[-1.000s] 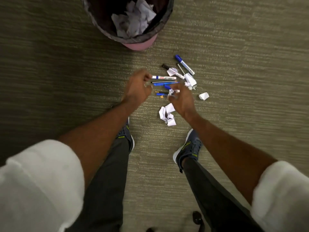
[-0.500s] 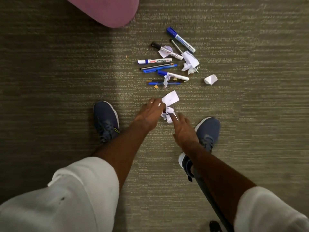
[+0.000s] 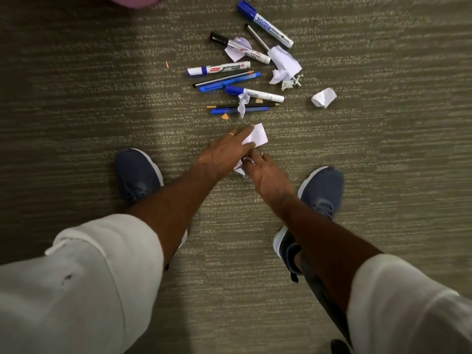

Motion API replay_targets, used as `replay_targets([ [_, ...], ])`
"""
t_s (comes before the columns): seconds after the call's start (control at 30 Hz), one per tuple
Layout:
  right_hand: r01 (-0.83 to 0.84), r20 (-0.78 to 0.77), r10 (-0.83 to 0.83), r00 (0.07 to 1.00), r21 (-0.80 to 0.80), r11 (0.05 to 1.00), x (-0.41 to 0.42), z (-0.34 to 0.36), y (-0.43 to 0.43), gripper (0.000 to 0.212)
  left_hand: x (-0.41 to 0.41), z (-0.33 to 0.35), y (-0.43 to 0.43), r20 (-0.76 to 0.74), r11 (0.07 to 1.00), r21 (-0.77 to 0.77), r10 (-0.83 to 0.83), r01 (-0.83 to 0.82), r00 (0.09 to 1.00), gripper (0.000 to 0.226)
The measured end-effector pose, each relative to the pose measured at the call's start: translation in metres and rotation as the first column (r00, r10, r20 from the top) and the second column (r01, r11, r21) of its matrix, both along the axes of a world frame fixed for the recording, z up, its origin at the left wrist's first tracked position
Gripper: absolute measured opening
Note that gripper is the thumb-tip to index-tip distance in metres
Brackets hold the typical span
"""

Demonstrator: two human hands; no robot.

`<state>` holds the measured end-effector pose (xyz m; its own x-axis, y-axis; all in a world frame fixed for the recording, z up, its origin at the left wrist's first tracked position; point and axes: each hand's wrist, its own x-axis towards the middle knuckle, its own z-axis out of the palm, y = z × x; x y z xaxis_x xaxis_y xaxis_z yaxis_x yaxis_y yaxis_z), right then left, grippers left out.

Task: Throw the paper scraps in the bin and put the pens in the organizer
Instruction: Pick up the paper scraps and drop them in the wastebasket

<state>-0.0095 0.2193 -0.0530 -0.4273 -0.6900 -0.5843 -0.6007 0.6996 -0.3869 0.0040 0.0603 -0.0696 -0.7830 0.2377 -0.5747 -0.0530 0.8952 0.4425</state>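
Observation:
Both hands are low over the carpet between my shoes. My left hand (image 3: 222, 152) pinches a flat white paper scrap (image 3: 257, 134) at its fingertips. My right hand (image 3: 265, 175) curls around a crumpled paper scrap (image 3: 240, 168), which it mostly hides. Beyond the hands lies a pile of several pens and markers: a blue-capped marker (image 3: 265, 23), a black-capped marker (image 3: 240, 47), a whiteboard marker (image 3: 219, 69), a blue pen (image 3: 229, 82) and a pencil (image 3: 242, 105). More scraps lie among them, one crumpled sheet (image 3: 284, 63) and one small ball (image 3: 323, 97). No organizer is in view.
Only the pink base of the bin (image 3: 135, 0) shows at the top edge, left of the pens. My two blue shoes (image 3: 138, 172) (image 3: 321, 190) stand on the grey-green carpet on either side of the hands. Pencil shavings (image 3: 224, 116) lie near the pens.
Both hands dropped from the pen pile to the crumpled paper near my feet and closed on it. The view tilted down, so the bin's opening left the frame.

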Motion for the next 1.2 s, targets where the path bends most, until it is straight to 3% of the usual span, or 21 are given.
replay_targets([
  [0.1,0.058,-0.038,-0.059,0.998,-0.033,0.998,-0.019,0.003,0.015,0.035,-0.003,-0.005,0.001,-0.015,0.996,-0.002,-0.089,0.089,0.996,0.042],
  [0.23,0.31,-0.14,-0.332,0.933,-0.158,0.938,-0.06,0.011,0.036,0.014,0.002,-0.001,0.0,-0.013,0.994,-0.081,-0.074,0.073,0.997,0.039],
  [0.33,0.511,-0.168,-0.56,0.811,-0.26,0.819,-0.102,0.014,0.048,0.022,0.004,-0.002,-0.002,0.024,0.994,-0.081,0.075,-0.073,0.997,0.069],
  [0.43,0.59,-0.196,-0.639,0.744,-0.256,0.765,-0.139,0.004,0.053,0.029,0.0,-0.005,-0.004,0.086,0.992,-0.057,0.12,-0.116,0.989,0.09],
  [0.53,0.552,-0.165,-0.575,0.801,-0.167,0.817,-0.16,-0.006,0.051,0.043,-0.008,-0.008,-0.009,0.122,0.996,-0.061,0.066,-0.059,0.99,0.085],
  [0.63,0.477,-0.203,-0.494,0.846,-0.129,0.87,-0.165,-0.015,0.053,0.045,-0.005,-0.006,-0.01,0.008,1.0,-0.028,0.012,-0.012,1.0,0.08],
  [0.8,0.477,-0.16,-0.505,0.848,-0.187,0.859,-0.159,-0.024,0.059,0.016,0.002,0.003,-0.009,-0.062,0.998,0.021,-0.06,0.061,0.996,0.062],
  [0.97,0.526,-0.097,-0.573,0.814,-0.297,0.797,-0.168,-0.011,0.036,0.022,-0.002,0.008,-0.008,-0.092,0.995,-0.037,-0.099,0.096,0.991,0.06],
  [1.07,0.378,-0.214,-0.445,0.869,-0.294,0.878,-0.18,-0.009,0.008,0.025,-0.006,0.006,-0.006,-0.086,0.994,-0.049,-0.098,0.095,0.991,0.053],
  [1.2,0.211,-0.135,-0.254,0.958,-0.269,0.94,-0.187,-0.015,-0.027,0.034,-0.009,0.002,-0.007,-0.059,0.999,-0.012,-0.033,0.032,0.998,0.055],
])
